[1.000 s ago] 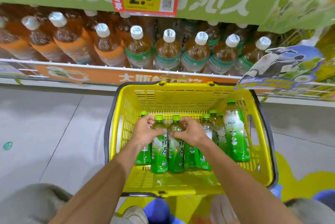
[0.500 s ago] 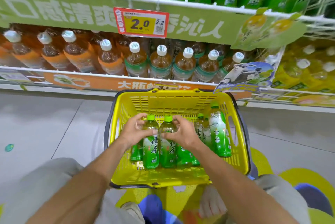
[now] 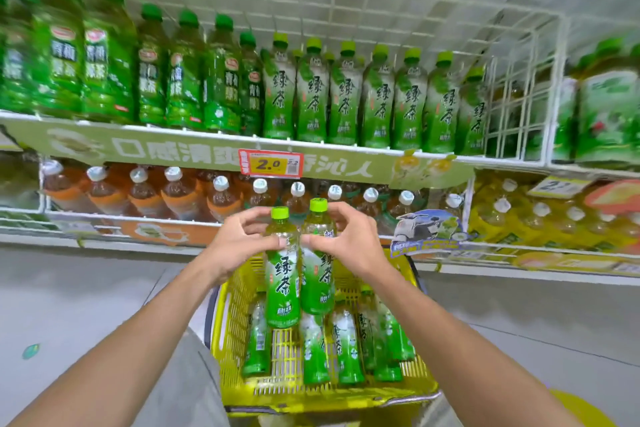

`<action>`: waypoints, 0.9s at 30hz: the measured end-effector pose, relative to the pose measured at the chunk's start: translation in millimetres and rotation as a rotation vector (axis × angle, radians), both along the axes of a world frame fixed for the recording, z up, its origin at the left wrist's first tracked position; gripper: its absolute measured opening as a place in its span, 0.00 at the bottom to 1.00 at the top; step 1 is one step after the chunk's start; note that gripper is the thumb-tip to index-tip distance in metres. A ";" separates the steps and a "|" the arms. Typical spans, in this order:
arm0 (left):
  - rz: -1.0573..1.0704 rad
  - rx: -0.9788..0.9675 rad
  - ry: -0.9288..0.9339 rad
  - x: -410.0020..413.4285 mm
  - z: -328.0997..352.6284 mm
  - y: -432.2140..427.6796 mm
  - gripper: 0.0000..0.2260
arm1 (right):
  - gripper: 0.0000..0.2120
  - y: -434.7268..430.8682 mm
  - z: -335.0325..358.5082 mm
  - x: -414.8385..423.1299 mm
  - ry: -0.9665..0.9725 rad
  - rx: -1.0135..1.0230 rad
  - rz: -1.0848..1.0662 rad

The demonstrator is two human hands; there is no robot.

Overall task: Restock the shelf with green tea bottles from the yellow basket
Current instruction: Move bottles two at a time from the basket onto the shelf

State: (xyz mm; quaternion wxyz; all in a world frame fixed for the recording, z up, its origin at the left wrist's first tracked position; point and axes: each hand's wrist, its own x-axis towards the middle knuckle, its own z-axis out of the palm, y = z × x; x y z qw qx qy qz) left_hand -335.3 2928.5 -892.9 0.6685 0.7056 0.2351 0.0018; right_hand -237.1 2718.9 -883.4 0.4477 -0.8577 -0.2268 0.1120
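Note:
My left hand (image 3: 235, 243) grips one green tea bottle (image 3: 282, 288) by its shoulder, and my right hand (image 3: 349, 239) grips a second green tea bottle (image 3: 317, 284) beside it. Both bottles hang upright, side by side, lifted above the yellow basket (image 3: 235, 322) on the floor. Several more green tea bottles (image 3: 346, 343) stand in the basket below. Higher up, the wire shelf (image 3: 346, 148) carries a row of matching green tea bottles (image 3: 377, 101) that ends at an empty gap (image 3: 512, 108) on its right.
Darker green bottles (image 3: 149, 70) fill the left of that shelf. Brown tea bottles with white caps (image 3: 180, 191) line the shelf below, behind a 2.0 price tag (image 3: 270, 165). Yellow drinks (image 3: 540, 219) stand at right. A wire divider (image 3: 554, 94) bounds the gap. Grey floor lies at left.
Both hands have lifted the two bottles out of the basket and upward. The view has tilted up, bringing the green tea shelf into sight.

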 end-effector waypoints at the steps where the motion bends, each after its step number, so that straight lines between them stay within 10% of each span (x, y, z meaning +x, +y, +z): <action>1: 0.009 0.009 -0.035 5.1 15.5 -1.2 0.37 | 0.39 -1.0 16.4 4.6 -0.026 0.020 -0.008; 8: 0.055 0.085 -0.222 53.8 108.8 -24.1 0.21 | 0.38 -17.9 119.1 31.5 -0.170 0.176 -0.084; 27: 0.133 0.151 -0.451 146.2 243.8 -21.0 0.34 | 0.36 14.4 226.9 111.3 -0.218 0.346 -0.234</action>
